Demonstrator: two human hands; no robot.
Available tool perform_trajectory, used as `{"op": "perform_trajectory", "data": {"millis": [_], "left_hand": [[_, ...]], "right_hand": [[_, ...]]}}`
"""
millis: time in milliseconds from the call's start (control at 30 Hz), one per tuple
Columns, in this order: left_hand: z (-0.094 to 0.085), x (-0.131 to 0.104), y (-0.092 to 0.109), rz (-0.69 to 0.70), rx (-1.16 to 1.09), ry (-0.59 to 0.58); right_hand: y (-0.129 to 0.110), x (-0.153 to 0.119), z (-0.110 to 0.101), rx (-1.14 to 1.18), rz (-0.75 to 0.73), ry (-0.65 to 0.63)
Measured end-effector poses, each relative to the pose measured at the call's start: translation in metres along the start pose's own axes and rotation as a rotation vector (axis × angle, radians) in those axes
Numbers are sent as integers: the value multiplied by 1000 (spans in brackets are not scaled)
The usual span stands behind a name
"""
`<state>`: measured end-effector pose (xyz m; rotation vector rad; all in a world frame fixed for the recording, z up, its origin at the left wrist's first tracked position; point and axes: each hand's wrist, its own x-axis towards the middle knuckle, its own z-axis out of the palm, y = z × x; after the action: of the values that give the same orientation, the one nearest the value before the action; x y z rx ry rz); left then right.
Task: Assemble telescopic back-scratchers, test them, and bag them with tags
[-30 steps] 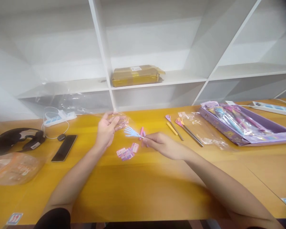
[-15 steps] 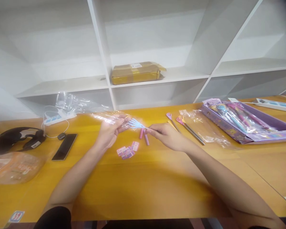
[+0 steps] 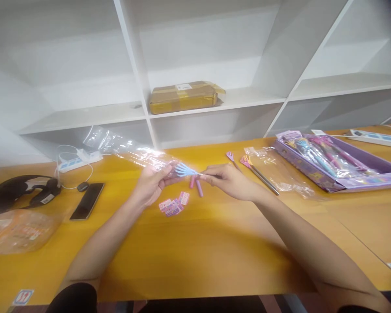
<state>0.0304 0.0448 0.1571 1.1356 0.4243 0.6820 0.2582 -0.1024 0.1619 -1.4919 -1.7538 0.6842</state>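
My left hand (image 3: 152, 184) is closed on the mouth end of a long clear plastic bag (image 3: 130, 150), which stretches up and to the left. Between my hands is a light blue hand-shaped back scratcher (image 3: 184, 170), its fingers at the bag's end. My right hand (image 3: 226, 180) pinches it at the thin neck; the rest of its handle is hidden. Pink and purple tubes (image 3: 199, 188) lie on the table just below. Several small printed cards (image 3: 174, 206) are nearer to me. Right of my right hand lie back scratchers with purple (image 3: 230, 155) and pink-yellow (image 3: 246, 161) heads.
A purple display box (image 3: 308, 171) of wrapped back scratchers stands at the right, beside loose clear wrappers (image 3: 280, 169). On the left are a phone (image 3: 87, 201), a black headband-like item (image 3: 14, 191), an orange-clear bag (image 3: 21, 230) and a power strip (image 3: 80, 161). A carton (image 3: 184, 98) sits on the shelf.
The clear bag has straightened and its far end has shifted slightly right. Both hands keep their hold, and the blue head sits slightly closer to my left fingers.
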Motion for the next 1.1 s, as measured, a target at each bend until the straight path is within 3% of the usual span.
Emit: {"op": "perform_trajectory", "data": {"millis": [233, 533, 667, 867, 1100], "left_hand": [[3, 0, -15, 12, 62, -106], [8, 4, -40, 8, 82, -95], [1, 9, -28, 90, 50, 1], [-15, 16, -4, 204, 39, 122], [-7, 12, -9, 198, 12, 109]], "right_hand": [[1, 2, 5, 21, 30, -7], [5, 4, 9, 37, 147, -65], [11, 2, 0, 38, 165, -88], [13, -1, -15, -93, 214, 82], [13, 1, -7, -46, 193, 149]]}}
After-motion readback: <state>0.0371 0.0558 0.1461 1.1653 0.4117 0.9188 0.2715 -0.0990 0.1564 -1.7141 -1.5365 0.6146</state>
